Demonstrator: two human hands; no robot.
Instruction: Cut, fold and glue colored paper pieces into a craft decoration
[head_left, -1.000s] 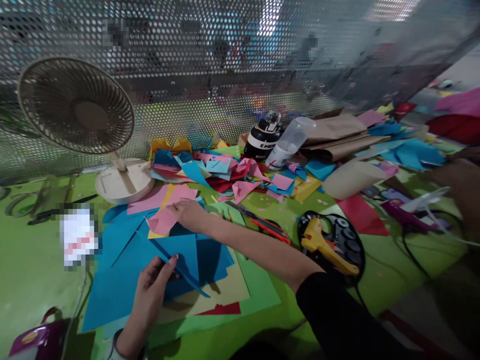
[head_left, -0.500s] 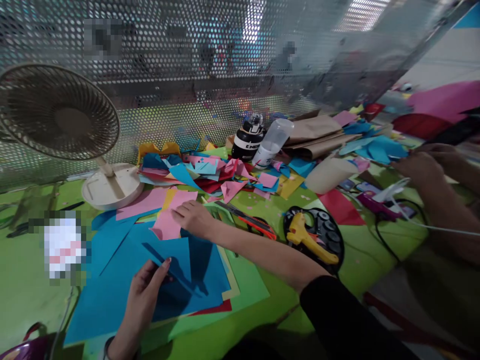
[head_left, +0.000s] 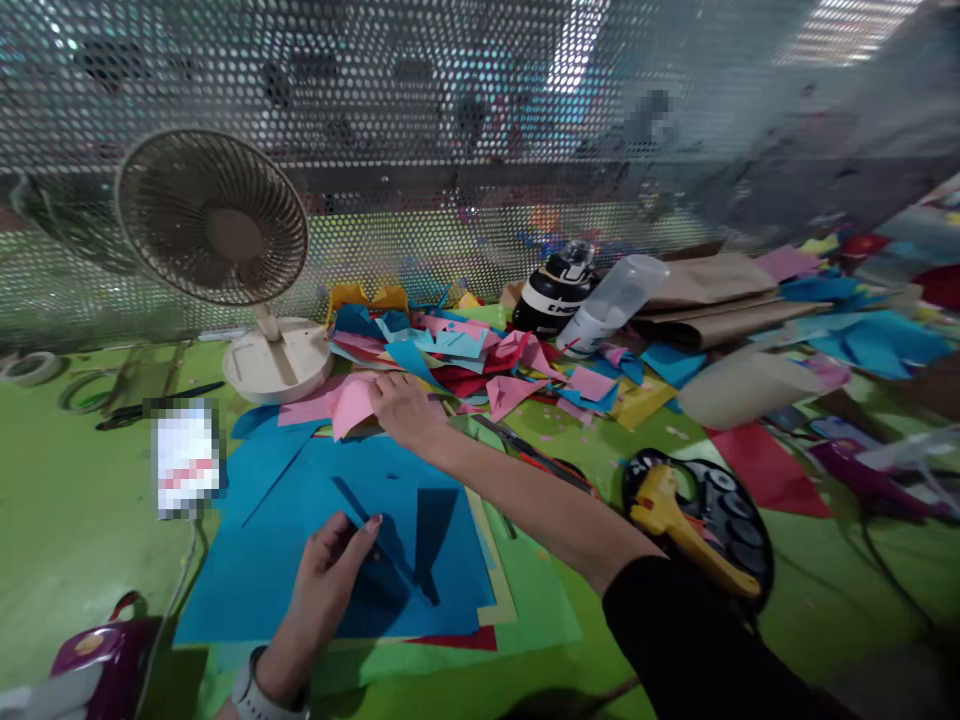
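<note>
My left hand (head_left: pixel 334 565) pinches a narrow blue paper strip (head_left: pixel 346 494) between thumb and fingers, above a stack of blue sheets (head_left: pixel 262 570). The strip casts a dark shadow on them. Stretched farther forward, my right hand (head_left: pixel 409 410) has its fingers closed on the edge of a pink paper piece (head_left: pixel 352 407), at the back of the blue stack. Part of that piece is raised, and the fingertips are partly hidden. Under the blue sheets lie green paper (head_left: pixel 536 605) and a red sheet (head_left: pixel 472 638).
A fan (head_left: pixel 277 365) stands at back left. Paper scraps (head_left: pixel 450 345), a black bottle (head_left: pixel 551 295) and a clear bottle (head_left: pixel 615 300) line the mesh wall. Scissors (head_left: pixel 540 455) lie behind my right forearm. A yellow glue gun (head_left: pixel 686 530) rests on a black tray at right.
The view has turned left, so things sit farther right. My right hand has moved the pink paper back toward the fan. Another person's hands at the right have left the view.
</note>
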